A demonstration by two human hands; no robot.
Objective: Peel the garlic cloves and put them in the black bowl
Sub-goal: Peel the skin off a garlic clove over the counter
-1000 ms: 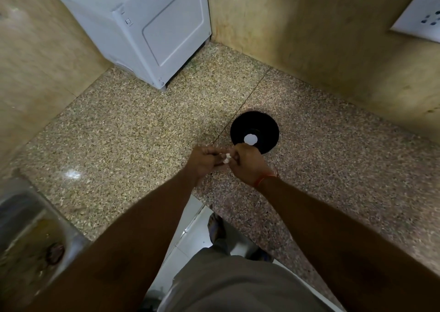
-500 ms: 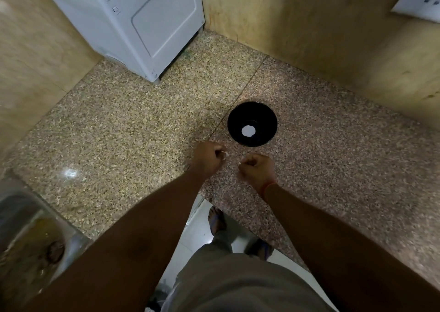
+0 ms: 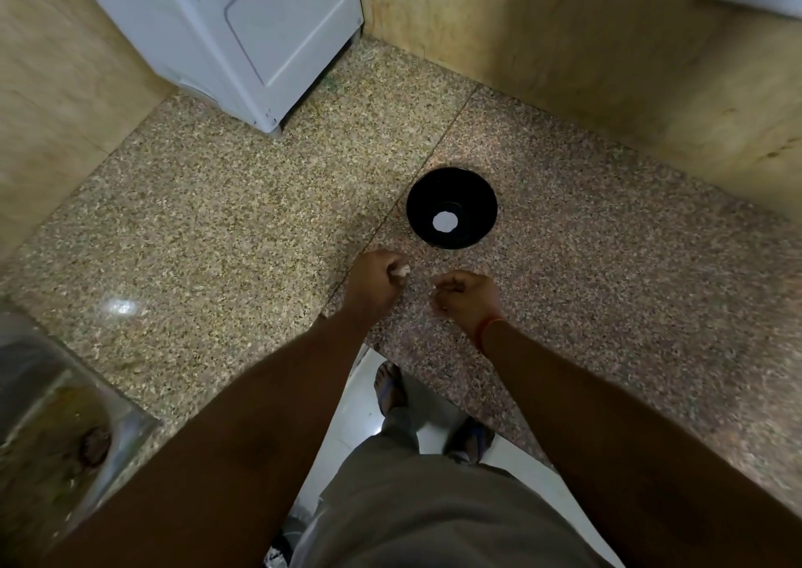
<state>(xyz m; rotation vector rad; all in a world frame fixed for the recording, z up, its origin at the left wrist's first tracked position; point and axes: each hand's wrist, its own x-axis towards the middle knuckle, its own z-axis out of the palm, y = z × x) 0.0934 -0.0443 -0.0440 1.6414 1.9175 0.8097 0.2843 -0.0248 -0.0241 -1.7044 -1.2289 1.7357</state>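
Two hands: both over the bench (image 3: 607,263), just in front of the black bowl (image 3: 451,207), a small gap between them.
Left hand (image 3: 375,283): fingers curled round a pale garlic clove (image 3: 401,270); its tip shows at the fingertips, on the side facing the bowl.
Right hand (image 3: 466,296): fingers curled; a small white speck at the fingertips (image 3: 435,283), probably a scrap of skin, too small to be sure.
Bowl: stands on the bench beyond both hands, near them but not touching; one white piece (image 3: 443,221) lies at its bottom.
White box (image 3: 243,29): well behind the bowl, in the corner against the wall.
Sink (image 3: 65,428): far to the left of the bowl, at the bench edge.
Step in hand (judgement): stripping skin from the clove; cannot tell how much skin remains.
Doing it well (judgement): hold the clove lightly so it does not squash or slip; pull the skin away from the bowl so flakes fall on the bench; check the clove is bare, then lower it over the bowl's middle before letting go.
Risk (judgement): a smooth peeled clove may slide from the fingertips and roll off the near edge.
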